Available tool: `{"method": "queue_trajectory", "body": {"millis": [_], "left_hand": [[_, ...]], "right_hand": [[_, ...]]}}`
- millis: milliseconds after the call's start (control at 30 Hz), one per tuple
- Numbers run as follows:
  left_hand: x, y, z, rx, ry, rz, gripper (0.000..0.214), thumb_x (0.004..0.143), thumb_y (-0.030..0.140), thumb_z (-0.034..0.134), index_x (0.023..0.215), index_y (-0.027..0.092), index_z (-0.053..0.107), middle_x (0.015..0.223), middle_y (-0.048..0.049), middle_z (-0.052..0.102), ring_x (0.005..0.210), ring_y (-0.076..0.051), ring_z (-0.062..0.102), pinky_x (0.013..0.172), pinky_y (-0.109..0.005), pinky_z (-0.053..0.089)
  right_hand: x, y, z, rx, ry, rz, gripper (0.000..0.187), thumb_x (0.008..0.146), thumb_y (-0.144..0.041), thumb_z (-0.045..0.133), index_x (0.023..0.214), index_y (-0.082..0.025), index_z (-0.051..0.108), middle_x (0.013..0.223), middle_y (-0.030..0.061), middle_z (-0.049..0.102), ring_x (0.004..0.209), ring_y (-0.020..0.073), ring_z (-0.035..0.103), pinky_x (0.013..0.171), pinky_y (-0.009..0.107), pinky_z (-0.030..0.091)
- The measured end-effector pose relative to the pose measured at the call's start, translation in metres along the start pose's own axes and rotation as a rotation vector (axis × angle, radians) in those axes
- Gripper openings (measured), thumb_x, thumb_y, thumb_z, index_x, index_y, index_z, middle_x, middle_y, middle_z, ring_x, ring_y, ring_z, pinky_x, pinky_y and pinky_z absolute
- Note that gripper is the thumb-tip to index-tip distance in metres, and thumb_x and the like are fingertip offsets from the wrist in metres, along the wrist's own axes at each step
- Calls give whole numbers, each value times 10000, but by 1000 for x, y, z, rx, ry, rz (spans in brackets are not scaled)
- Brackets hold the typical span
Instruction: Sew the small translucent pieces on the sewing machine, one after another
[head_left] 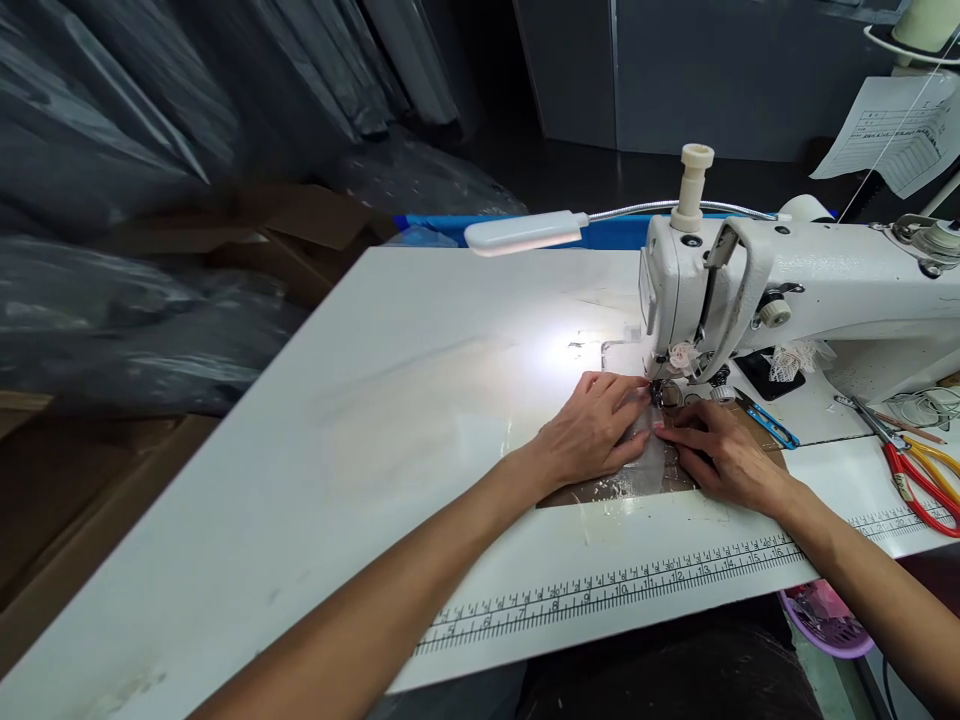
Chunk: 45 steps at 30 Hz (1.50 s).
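Observation:
A piece of sheer white fabric (643, 475) lies at the needle end of the white sewing machine (832, 275), partly under my hands. My left hand (592, 430) rests on its left side, fingers stretched out toward the presser foot (657, 392). Just right of the foot, my right hand (720, 455) has thumb and forefinger pinched at the fabric's edge, where a small pinkish bit shows. Beneath the fabric is a brown plate (585, 494) set into the tabletop. The fabric's far end is hidden by my fingers and the foot.
Blue thread snips (769, 420) lie right of my right hand; red-handled scissors (911, 480) are farther right. A printed ruler (622, 592) runs along the front edge of the white table (375, 430). A lit lamp (525, 233) hangs over the back. Cardboard boxes (90, 500) stand left.

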<state>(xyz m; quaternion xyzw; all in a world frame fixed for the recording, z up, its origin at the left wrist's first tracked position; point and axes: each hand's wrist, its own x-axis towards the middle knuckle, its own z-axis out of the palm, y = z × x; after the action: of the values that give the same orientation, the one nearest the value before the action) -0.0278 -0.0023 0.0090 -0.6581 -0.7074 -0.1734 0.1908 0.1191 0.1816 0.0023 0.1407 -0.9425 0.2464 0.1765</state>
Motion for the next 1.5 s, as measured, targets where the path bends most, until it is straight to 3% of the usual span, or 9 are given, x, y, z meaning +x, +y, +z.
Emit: {"method": "queue_trajectory", "body": {"millis": [133, 200, 467, 800, 1033, 1233, 1500], "left_hand": [[0, 5, 1, -80, 25, 106, 237, 966, 173, 452, 923, 165, 684, 916, -55, 727, 791, -163, 643, 721, -344, 540], [0, 6, -1, -118, 17, 134, 227, 948, 177, 473, 887, 173, 691, 885, -37, 731, 743, -153, 646, 694, -330, 548], [-1, 4, -13, -206, -32, 164, 231, 867, 284, 531, 956, 161, 706, 1004, -81, 732, 761, -190, 656, 684, -363, 554], [-3, 2, -11, -137, -57, 112, 260, 898, 294, 542, 1050, 133, 679, 1085, -106, 713, 853, -220, 676, 749, -386, 558], [-1, 0, -9, -47, -77, 68, 306, 945, 345, 502, 1080, 131, 674, 1119, -120, 699, 883, -221, 678, 763, -379, 548], [2, -1, -6, -10, -66, 25, 322, 954, 362, 491, 1035, 120, 686, 1041, -125, 702, 866, -216, 664, 740, -357, 524], [4, -2, -4, -17, -11, 8, 292, 952, 349, 491, 1081, 135, 642, 1083, -125, 684, 924, -232, 632, 833, -415, 476]], "right_hand": [[0, 0, 0, -20, -17, 3, 349, 939, -165, 489, 1224, -222, 682, 1064, 115, 588, 1014, 225, 584, 888, 444, 564], [1, -1, -1, -30, -27, 7, 354, 939, -158, 479, 1223, -218, 681, 1065, 114, 582, 1013, 221, 575, 896, 439, 559], [0, -4, 0, -70, -35, 28, 346, 941, -151, 480, 1229, -216, 660, 1065, 117, 578, 1010, 231, 558, 880, 446, 550], [4, -9, -1, -117, -64, 70, 384, 1001, -193, 376, 1319, -184, 590, 1077, 142, 560, 954, 230, 555, 842, 440, 569], [1, -10, -2, -105, -121, 73, 350, 974, -162, 437, 1278, -183, 609, 1100, 143, 557, 1019, 245, 560, 884, 453, 556], [6, -11, -1, -125, -76, 64, 353, 964, -141, 411, 1253, -160, 613, 1052, 150, 560, 942, 237, 557, 822, 444, 562], [4, 0, 8, -139, 15, 15, 373, 999, -230, 362, 1230, -164, 647, 990, 143, 571, 877, 227, 554, 766, 418, 559]]}}
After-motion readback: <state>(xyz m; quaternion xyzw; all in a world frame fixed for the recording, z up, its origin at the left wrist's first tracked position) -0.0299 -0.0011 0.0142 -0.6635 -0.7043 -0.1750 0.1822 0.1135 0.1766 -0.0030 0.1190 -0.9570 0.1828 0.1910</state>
